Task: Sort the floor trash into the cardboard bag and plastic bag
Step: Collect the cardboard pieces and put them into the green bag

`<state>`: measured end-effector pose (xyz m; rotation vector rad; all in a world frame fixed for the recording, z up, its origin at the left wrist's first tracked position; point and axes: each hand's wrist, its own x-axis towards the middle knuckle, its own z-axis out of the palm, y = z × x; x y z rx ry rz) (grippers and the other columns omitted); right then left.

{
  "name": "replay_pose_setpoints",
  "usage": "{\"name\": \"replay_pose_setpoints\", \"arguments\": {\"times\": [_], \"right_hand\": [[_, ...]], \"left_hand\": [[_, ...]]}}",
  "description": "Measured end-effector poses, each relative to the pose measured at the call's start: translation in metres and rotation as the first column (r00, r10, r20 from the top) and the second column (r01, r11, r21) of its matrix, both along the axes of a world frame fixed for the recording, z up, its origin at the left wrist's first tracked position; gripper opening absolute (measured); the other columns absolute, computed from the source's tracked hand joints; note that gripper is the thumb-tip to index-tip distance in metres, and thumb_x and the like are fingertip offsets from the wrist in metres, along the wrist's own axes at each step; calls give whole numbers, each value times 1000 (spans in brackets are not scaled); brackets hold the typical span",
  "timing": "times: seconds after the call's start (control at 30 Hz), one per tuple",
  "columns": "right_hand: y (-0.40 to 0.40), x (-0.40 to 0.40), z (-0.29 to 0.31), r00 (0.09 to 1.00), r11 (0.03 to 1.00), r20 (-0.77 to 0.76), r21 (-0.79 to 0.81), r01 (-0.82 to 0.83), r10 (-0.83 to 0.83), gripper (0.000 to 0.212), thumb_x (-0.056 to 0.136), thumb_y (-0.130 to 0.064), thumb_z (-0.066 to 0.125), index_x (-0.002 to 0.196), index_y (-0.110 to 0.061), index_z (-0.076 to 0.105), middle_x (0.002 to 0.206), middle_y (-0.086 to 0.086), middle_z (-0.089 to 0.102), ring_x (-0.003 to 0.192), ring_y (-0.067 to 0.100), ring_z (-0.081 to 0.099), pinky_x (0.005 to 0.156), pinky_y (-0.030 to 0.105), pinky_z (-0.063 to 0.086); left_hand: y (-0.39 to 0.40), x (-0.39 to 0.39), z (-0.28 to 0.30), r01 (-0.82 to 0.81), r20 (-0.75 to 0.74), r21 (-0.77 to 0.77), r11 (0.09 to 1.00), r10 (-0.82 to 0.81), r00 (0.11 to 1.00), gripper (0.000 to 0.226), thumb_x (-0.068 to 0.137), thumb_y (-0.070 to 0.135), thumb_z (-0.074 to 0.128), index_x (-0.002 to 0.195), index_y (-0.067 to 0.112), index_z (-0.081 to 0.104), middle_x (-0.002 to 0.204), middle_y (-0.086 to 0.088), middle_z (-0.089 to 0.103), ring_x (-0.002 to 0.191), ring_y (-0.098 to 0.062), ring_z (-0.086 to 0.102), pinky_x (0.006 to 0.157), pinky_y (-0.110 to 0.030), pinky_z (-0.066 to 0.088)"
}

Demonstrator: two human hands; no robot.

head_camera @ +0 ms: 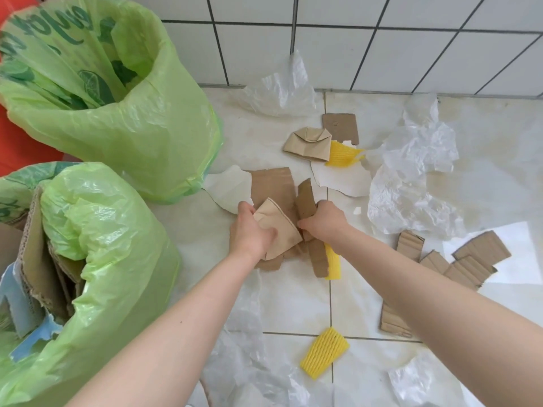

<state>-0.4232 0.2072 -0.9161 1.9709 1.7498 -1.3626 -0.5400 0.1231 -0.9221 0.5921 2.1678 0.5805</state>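
Observation:
Two green bags stand at the left. The near bag holds cardboard pieces; the far bag holds green plastic. On the floor in the middle lies a pile of brown cardboard. My left hand grips a folded tan cardboard piece from that pile. My right hand is closed on a brown cardboard strip standing beside it.
Clear plastic sheets lie at the right, at the back and near the front. Yellow foam nets and more cardboard scraps are scattered on the tiled floor. A folded tan box lies near the white tiled wall.

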Motion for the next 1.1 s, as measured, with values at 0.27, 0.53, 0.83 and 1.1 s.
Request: {"name": "replay_pose_setpoints", "arguments": {"times": [0.27, 0.53, 0.83, 1.1], "right_hand": [[-9, 40, 15, 994, 999, -101, -17, 47, -49, 20, 80, -21, 62, 93, -5, 67, 92, 12, 70, 89, 29, 67, 80, 37, 54], [29, 55, 64, 908, 965, -373, 99, 244, -192, 13, 88, -17, 62, 76, -21, 59, 83, 2, 64, 74, 17, 61, 72, 30, 51], [104, -5, 58, 927, 988, -374, 124, 88, -36, 17, 88, -14, 59, 105, -16, 58, 107, 9, 64, 100, 26, 62, 90, 40, 52], [145, -49, 45, 828, 792, 242, 251, -557, 506, 38, 85, -43, 60, 102, -10, 62, 90, 4, 58, 91, 27, 52, 78, 31, 35]], "left_hand": [[-30, 22, 9, -21, 244, 36, 999, 11, 970, 80, 71, 12, 78, 126, 30, 23, 107, -6, 59, 96, -24, 61, 83, -34, 51], [-30, -13, 42, 49, 479, 94, 994, -88, 873, 25, 77, 6, 74, 100, 13, 67, 92, 0, 73, 81, -12, 69, 67, -21, 53], [14, -51, 21, -371, 296, 158, 915, 315, 902, 14, 84, 8, 61, 97, 12, 64, 99, -10, 68, 91, -25, 65, 82, -33, 53], [36, -49, -1, -144, -148, -157, 977, 121, 982, 52, 81, 31, 64, 123, 7, 43, 132, -13, 27, 121, -35, 28, 90, -34, 36]]}}
